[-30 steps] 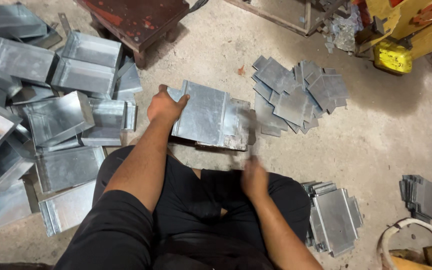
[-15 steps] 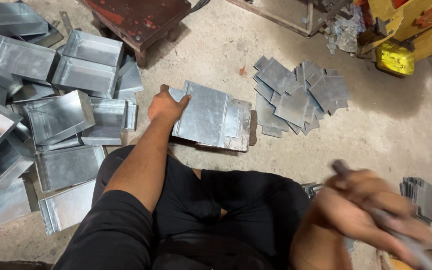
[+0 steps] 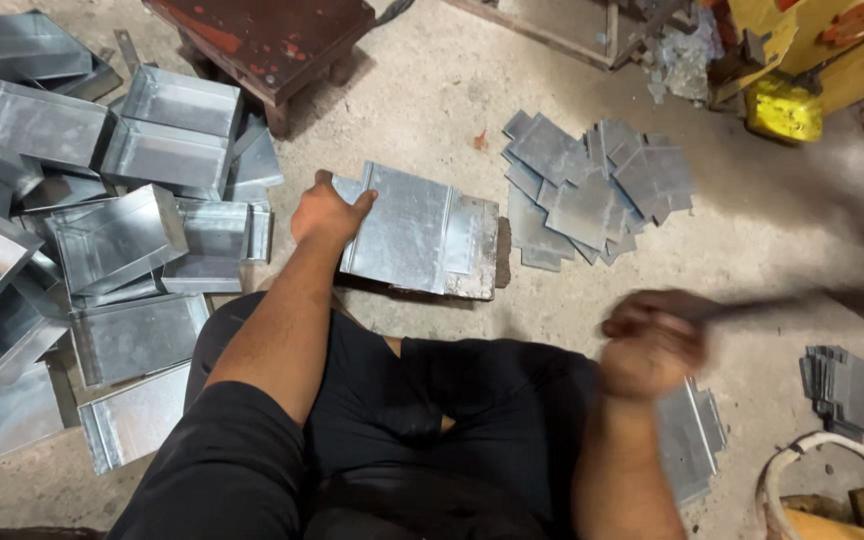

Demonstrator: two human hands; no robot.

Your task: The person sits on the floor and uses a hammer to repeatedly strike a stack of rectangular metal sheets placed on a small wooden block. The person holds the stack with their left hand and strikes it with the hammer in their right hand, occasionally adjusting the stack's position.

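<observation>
Legs: the person sits on the concrete floor (image 3: 432, 90) in dark trousers (image 3: 452, 420), and the knees fill the bottom of the view.
Right hand: the right hand (image 3: 652, 345) is raised at the lower right and blurred. The fingers are clenched around a thin dark handle (image 3: 752, 308) that runs to the right. The head of this tool is lost in the blur, so I cannot tell what tool it is.
Flat pieces by the right knee: a small stack of cut sheet-metal blanks (image 3: 692, 440) lies on the floor just under the right forearm.
Right edge: another small pile of grey blanks (image 3: 847, 390) lies near a white hose (image 3: 802, 455).
Left hand: the left hand (image 3: 327, 212) grasps the left edge of the galvanized sheet-metal piece (image 3: 417, 230), with the thumb on top of it.
Sheet-metal piece: it lies flat in front of the knees, resting on a dark block (image 3: 502, 255) on the floor. It has a folded seam across the middle.
Left side: many folded sheet-metal trays (image 3: 117, 240) are heaped together, some lying over others.
Centre right, further: a loose pile of flat cut blanks (image 3: 592, 185) lies well apart from the held piece.
Far: a rusty red metal stand (image 3: 272, 35) at the top, and a yellow machine (image 3: 787, 105) at the top right.
</observation>
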